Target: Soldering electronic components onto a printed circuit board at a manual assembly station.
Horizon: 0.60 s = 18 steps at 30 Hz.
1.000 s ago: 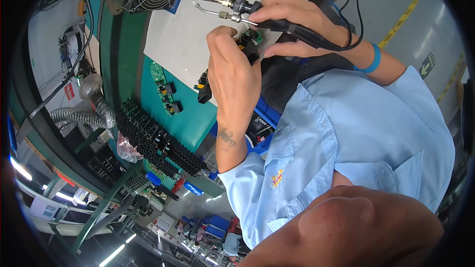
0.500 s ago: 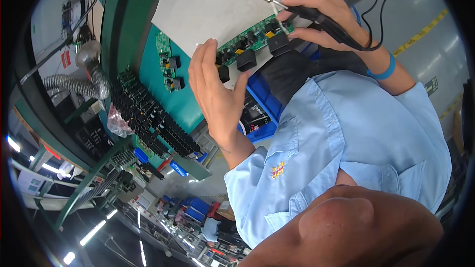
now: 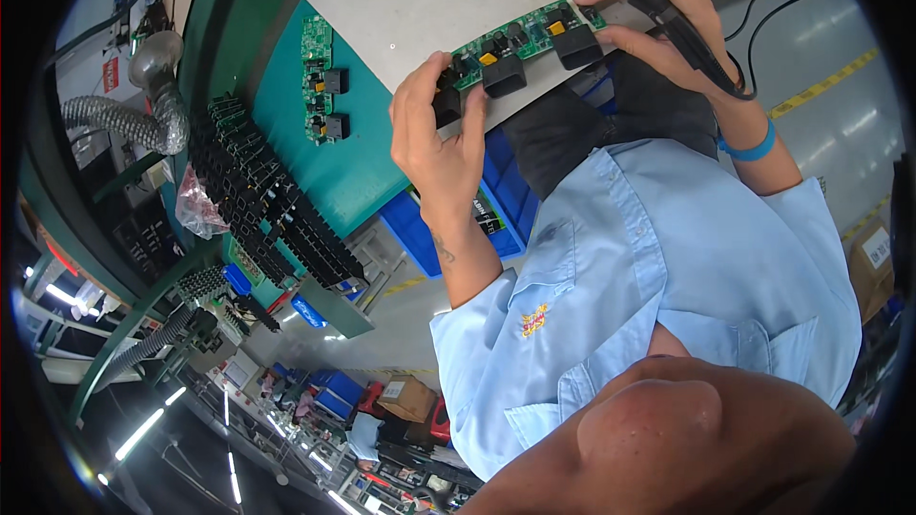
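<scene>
1. A worker's right hand [image 3: 673, 29] has its grip wrapped around a black soldering iron [image 3: 656, 8], thumb and fingertip at the right end of a green circuit board [image 3: 516, 35].
2. The left hand [image 3: 434, 138] holds the opposite end in a narrow grip; the board spans between both hands, long axis slanting up rightward, neither hand clearly nearer.
3. Below the pale surface [image 3: 382, 5], a blue bin [image 3: 412, 234] contains a dark printed package [image 3: 488, 216].
4. Leftward, a second board [image 3: 318, 43] lies on a green mat [image 3: 367, 157].
5. Beyond stand densely ranked boards [image 3: 267, 195]; farther back, a cardboard box [image 3: 408, 398].
</scene>
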{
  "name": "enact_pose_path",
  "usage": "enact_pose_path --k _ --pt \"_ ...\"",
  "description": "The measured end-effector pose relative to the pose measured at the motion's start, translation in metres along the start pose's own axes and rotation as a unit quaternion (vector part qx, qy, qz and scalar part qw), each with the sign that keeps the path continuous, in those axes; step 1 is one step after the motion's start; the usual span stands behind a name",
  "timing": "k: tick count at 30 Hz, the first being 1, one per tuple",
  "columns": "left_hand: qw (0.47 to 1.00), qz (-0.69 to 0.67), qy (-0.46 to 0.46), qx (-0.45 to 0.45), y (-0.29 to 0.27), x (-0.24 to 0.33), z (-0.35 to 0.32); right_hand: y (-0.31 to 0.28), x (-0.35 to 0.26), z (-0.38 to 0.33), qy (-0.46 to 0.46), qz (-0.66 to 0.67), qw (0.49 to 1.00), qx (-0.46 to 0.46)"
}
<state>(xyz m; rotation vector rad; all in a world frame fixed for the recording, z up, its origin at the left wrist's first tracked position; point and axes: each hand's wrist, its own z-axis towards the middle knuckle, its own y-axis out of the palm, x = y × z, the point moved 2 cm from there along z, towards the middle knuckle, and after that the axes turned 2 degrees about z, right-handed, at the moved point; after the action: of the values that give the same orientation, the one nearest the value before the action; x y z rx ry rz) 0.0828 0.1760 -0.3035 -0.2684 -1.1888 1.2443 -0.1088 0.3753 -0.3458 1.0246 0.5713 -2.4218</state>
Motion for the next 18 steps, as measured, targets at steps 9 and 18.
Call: enact_pose_path --k 9,18 --pt "0.999 -0.017 0.016 0.029 0.003 0.001 0.002 -0.010 0.012 0.000 0.030 0.026 0.998 -0.039" --pt "0.996 -0.074 0.038 -0.033 0.006 -0.026 0.008 -0.005 0.017 0.001 0.053 0.032 0.998 -0.026"
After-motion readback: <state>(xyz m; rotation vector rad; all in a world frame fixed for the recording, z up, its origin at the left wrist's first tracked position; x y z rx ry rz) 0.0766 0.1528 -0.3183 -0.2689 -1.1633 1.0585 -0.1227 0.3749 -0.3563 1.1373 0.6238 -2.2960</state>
